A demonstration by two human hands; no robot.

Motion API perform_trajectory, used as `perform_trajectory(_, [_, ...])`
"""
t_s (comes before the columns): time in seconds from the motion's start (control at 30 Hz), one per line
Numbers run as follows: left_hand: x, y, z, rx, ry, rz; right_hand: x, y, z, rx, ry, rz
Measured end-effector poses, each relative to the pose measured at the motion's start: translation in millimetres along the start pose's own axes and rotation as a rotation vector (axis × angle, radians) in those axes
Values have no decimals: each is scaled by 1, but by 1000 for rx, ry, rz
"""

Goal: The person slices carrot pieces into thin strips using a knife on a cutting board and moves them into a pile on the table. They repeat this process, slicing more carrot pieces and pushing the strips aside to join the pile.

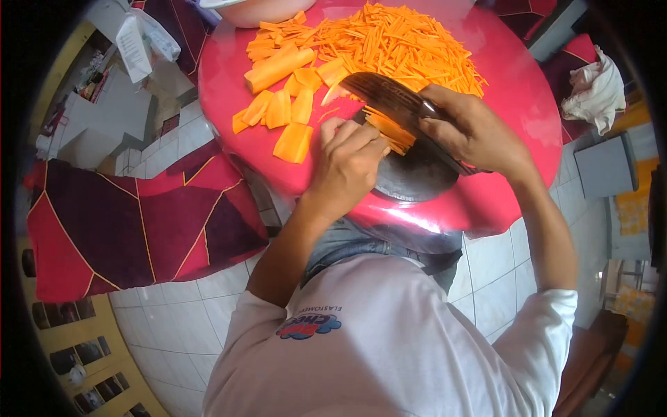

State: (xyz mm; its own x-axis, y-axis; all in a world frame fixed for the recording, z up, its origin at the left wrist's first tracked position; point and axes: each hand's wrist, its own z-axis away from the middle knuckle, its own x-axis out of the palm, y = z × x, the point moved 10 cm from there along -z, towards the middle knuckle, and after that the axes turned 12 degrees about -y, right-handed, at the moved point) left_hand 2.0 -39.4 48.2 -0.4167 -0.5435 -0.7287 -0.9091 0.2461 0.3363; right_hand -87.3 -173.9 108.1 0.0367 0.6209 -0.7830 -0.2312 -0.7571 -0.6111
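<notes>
My right hand [464,126] is wrapped round the handle of a dark, wide-bladed knife [385,92], whose blade points up and left. Fingers of my left hand [349,158] are curled down on a stack of thin carrot slices [391,131], right beside the blade. Under the slices and knife lies a round dark cutting board [417,175]. Behind the blade a large heap of carrot sticks [399,42] is piled up. Left of it are a peeled carrot length [279,68] and several cut carrot chunks [292,142].
A round table with a shiny red cover [524,149] carries everything. A pale basin [260,11] stands at its far left edge. A patterned cushioned seat [149,215] is to my left. On a seat at the right lies a white cloth [595,92].
</notes>
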Motion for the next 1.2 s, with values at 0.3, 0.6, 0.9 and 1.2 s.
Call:
perform_trajectory(0.3, [-54, -57, -5, -243, 119, 418, 20, -20, 42, -114, -15, 338])
perform_trajectory(0.6, [14, -31, -80, 29, -566, 353, 49, -49, 56, -309, 167, 996])
perform_trajectory(0.9, [35, -29, -105, 85, -746, 301, 45, -41, 57, -387, 249, 1039])
perform_trajectory(1.2, [39, -59, -152, 61, -613, 166, 28, -23, 50, -323, 282, 1072])
